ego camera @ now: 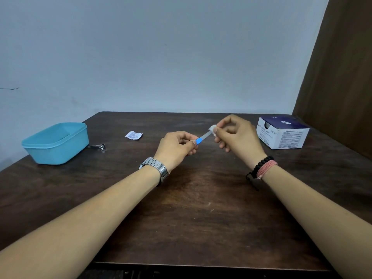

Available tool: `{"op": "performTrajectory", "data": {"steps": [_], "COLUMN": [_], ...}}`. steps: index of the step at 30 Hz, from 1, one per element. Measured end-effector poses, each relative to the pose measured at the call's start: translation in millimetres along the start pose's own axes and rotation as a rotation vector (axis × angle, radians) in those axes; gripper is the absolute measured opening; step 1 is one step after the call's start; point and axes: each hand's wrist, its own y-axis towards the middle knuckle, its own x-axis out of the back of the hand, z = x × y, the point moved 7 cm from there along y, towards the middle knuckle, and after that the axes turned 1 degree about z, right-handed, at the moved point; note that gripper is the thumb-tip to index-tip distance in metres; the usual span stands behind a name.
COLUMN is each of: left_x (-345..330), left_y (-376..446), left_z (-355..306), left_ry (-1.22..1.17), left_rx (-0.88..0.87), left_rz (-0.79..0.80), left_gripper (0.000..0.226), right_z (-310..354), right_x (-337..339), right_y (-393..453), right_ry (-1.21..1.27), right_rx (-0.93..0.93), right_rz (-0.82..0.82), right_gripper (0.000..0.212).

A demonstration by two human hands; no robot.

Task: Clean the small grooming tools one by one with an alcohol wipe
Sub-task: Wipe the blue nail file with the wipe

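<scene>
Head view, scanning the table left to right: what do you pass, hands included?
Blue tub → nail clipper → torn wipe packet → left hand gripping the blue-handled nail file → wipe pinched around the file's tip by the right hand → box of wipes.

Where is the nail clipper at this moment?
In the head view, the nail clipper lies on the table at left, just right of the blue container, away from both hands.

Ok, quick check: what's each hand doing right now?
Left hand: closed on the blue handle of the nail file.
Right hand: closed, pinching the alcohol wipe around the file's tip.
</scene>
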Motion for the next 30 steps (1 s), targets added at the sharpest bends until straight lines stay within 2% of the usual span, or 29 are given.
{"op": "performTrajectory", "data": {"steps": [3,5,25,30], "left_x": [-1.8,-3.9,-5.6,0.0], "left_y": [-0.8,-1.2,-0.5,1.7], "left_z": [-0.2,0.0,0.9,3.9], "left_ry": [0.005,-0.009,0.013,0.015], "left_rx": [-0.016,-0.022,0.015,0.021], "left_rz": [0.015,0.038,0.052,0.008], "left_gripper": [0.014,0.013,0.011,0.009], "right_z": [6.1,7.1,-8.9,1.6], "right_x": [-21.3,-29.6,10.7,9.3], "right_y": [-8.4,-11.8,1.8,0.4], "right_ry": [-0.07,-0.147,-0.096,-0.058], "right_rx": [0.051,0.075,-0.017,0.031], "right_rz": [0.149,0.186,-0.111,-0.068], "right_gripper": [0.009,0.01,0.013,0.015]}}
